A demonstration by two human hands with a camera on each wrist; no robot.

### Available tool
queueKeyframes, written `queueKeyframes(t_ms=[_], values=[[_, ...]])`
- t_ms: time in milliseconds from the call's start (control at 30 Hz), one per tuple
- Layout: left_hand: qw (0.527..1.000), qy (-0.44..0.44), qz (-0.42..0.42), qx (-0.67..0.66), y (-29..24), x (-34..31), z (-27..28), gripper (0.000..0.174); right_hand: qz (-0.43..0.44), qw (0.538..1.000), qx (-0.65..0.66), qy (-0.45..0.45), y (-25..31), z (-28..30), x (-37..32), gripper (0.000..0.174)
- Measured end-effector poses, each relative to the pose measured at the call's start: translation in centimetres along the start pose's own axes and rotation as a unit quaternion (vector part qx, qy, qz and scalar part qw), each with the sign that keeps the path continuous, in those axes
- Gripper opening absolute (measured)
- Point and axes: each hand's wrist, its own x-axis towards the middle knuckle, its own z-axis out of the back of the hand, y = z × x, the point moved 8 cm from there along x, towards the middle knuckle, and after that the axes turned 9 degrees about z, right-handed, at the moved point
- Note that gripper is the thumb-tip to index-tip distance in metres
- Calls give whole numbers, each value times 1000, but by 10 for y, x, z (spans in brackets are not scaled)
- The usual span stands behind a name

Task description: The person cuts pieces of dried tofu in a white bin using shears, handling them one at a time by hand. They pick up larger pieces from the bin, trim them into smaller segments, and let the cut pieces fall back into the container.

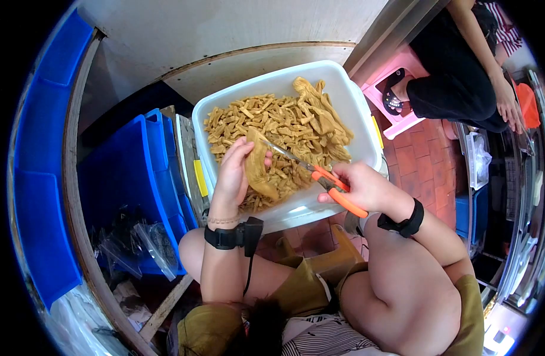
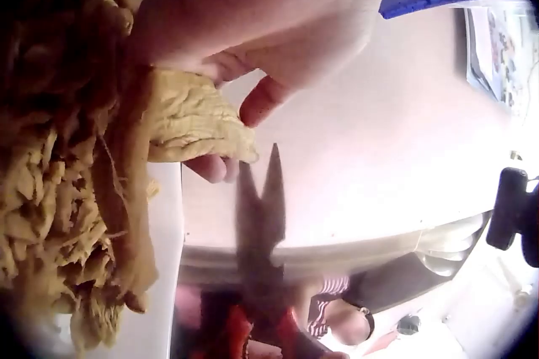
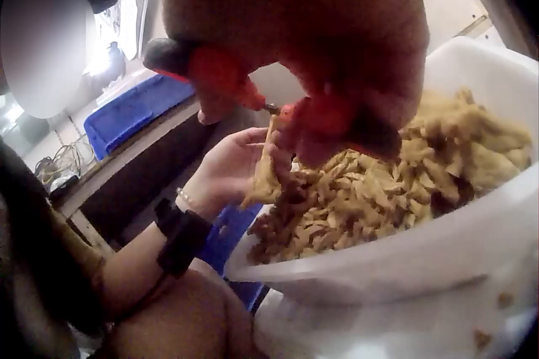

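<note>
My left hand (image 1: pixel 231 173) holds a wrinkled tan strip (image 1: pixel 257 172), which looks like folded tofu skin, between thumb and fingers over a white tub (image 1: pixel 357 110). Orange-handled scissors (image 1: pixel 323 175) are gripped in my right hand (image 1: pixel 367 188), on the tub's near right side. In the left wrist view the scissor blades (image 2: pixel 263 207) stand apart, their tips right at the end of the held tofu skin (image 2: pixel 194 115). Many short cut pieces (image 1: pixel 249 113) fill the tub below. Longer uncut sheets (image 1: pixel 323 115) lie on top at the tub's right side.
Stacked blue bins (image 1: pixel 124 172) stand left of the tub, with plastic bags (image 1: pixel 157 249) beside them. A pale wall (image 1: pixel 237 29) rises behind. At the right, another person (image 1: pixel 462 89) sits near a pink stool (image 1: pixel 403 118) on red floor tiles (image 1: pixel 424 160).
</note>
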Motion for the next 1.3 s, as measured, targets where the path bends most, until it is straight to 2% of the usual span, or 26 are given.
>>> queueKeyframes(t_ms=[33,100,267,333,600,733,867,1000,1100,1200,1233,1300], values=[[1000,6,-1,7,0,0,-3,24,0,1000,0,0,1,0,1,50],[1000,14,-6,20,2,-1,-9,23,-15,1000,-16,23,2,-1,2,62],[998,53,-15,16,7,2,-16,22,-12,999,-44,27,-3,-3,3,64],[993,74,-44,79,5,-1,-28,22,-7,999,-44,21,-2,-3,4,64],[990,69,-13,121,19,-11,-45,23,-22,998,-43,38,-2,-11,8,72],[992,61,-26,105,10,-13,-45,22,-23,997,-61,40,0,-9,10,71],[994,56,-23,87,6,-12,-41,23,-3,999,-38,2,5,-4,9,67],[993,27,-54,103,-3,-9,-25,23,-1,999,-7,-46,2,-1,8,60],[995,16,-64,80,-8,-7,-19,22,13,999,4,-51,3,0,7,57],[990,30,-62,121,-10,-7,-17,22,-24,999,24,-30,3,3,4,47],[987,23,-38,153,-11,-9,-19,22,-25,999,25,-32,1,4,4,47],[982,19,-15,185,-6,-12,-23,22,-12,999,-49,-3,1,4,2,50]])
